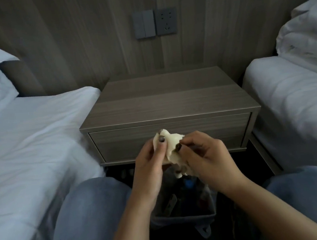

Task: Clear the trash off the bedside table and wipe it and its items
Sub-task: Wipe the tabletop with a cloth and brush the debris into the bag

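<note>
A grey wooden bedside table (169, 97) with one drawer stands against the wall between two beds; nothing lies on its top. In front of the drawer, both hands hold a crumpled pale cloth (172, 147). My left hand (149, 159) grips its left side with the thumb on top. My right hand (205, 156) pinches its right side with curled fingers. Below the hands, a dark bin (182, 205) between my knees holds trash, among it something with a blue cap.
White-sheeted beds flank the table, left bed (31, 140) and right bed (293, 98), with pillows at their heads. A light switch and a socket (155, 22) sit on the wood-panelled wall. My knees in blue jeans frame the bin.
</note>
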Tool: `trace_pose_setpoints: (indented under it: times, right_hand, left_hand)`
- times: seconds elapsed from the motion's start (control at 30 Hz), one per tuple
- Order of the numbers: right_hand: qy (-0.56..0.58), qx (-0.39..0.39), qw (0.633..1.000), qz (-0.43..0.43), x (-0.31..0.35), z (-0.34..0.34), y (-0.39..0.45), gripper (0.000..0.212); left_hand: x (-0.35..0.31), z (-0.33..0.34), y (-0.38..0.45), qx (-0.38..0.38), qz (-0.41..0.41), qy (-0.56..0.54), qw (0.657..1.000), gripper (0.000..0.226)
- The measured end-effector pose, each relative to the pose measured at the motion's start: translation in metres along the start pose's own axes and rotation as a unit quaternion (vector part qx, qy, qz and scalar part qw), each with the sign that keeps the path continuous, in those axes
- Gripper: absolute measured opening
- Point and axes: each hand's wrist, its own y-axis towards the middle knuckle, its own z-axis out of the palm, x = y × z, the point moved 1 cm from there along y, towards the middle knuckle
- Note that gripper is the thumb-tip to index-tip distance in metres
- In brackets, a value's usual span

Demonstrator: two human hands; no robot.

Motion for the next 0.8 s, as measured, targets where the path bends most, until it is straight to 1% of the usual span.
trace_pose_setpoints:
  times: [0.07,0.13,0.3,0.4,0.47,0.5,0.57,0.63,0.67,0.7,0.73,0.8]
  right_hand:
    - [-0.031,-0.052,0.998,0.004,0.003,-0.006,0.002,0.017]
    - [-0.050,-0.075,0.996,0.006,0.004,-0.012,0.003,0.021]
    - [-0.043,-0.059,0.997,0.037,-0.001,-0.020,0.004,0.021]
    - [-0.010,-0.090,0.994,0.056,-0.008,-0.023,0.004,0.021]
    - [0.009,-0.103,0.991,0.090,-0.015,-0.025,0.004,0.026]
    - [0.003,-0.091,0.990,0.107,-0.018,-0.025,0.003,0.033]
    - [-0.015,-0.030,0.992,0.118,-0.022,-0.024,0.001,0.057]
    - [-0.038,0.045,0.994,0.091,-0.022,-0.022,-0.001,0.068]
    - [-0.047,0.074,0.994,0.070,-0.020,-0.020,-0.003,0.069]
    - [-0.052,0.086,0.994,0.053,-0.018,-0.018,-0.004,0.067]
    - [-0.053,0.078,0.995,0.037,-0.016,-0.016,-0.005,0.062]
    - [-0.053,0.016,0.998,0.021,-0.012,-0.014,-0.005,0.045]
  left_hand:
    - [-0.003,0.002,-0.004,0.012,0.039,0.035,0.999,0.027]
    - [-0.002,0.001,-0.007,0.024,0.048,0.050,0.997,0.027]
    - [0.003,-0.006,-0.010,0.027,0.022,0.055,0.998,0.030]
    - [0.009,-0.012,-0.010,-0.005,-0.002,0.008,1.000,0.024]
    - [0.011,-0.015,-0.009,-0.015,-0.011,-0.001,1.000,0.027]
    - [0.012,-0.016,-0.009,-0.016,-0.009,0.005,1.000,0.025]
    - [0.014,-0.017,-0.009,-0.014,0.007,0.031,0.999,0.016]
    - [0.014,-0.017,-0.009,-0.007,0.030,0.074,0.997,0.026]
    - [0.013,-0.018,-0.010,-0.001,0.040,0.092,0.995,0.031]
    - [0.012,-0.018,-0.010,0.006,0.044,0.101,0.994,0.033]
    - [0.011,-0.019,-0.011,0.014,0.045,0.106,0.993,0.034]
    - [0.010,-0.018,-0.012,0.007,0.059,0.125,0.990,0.033]
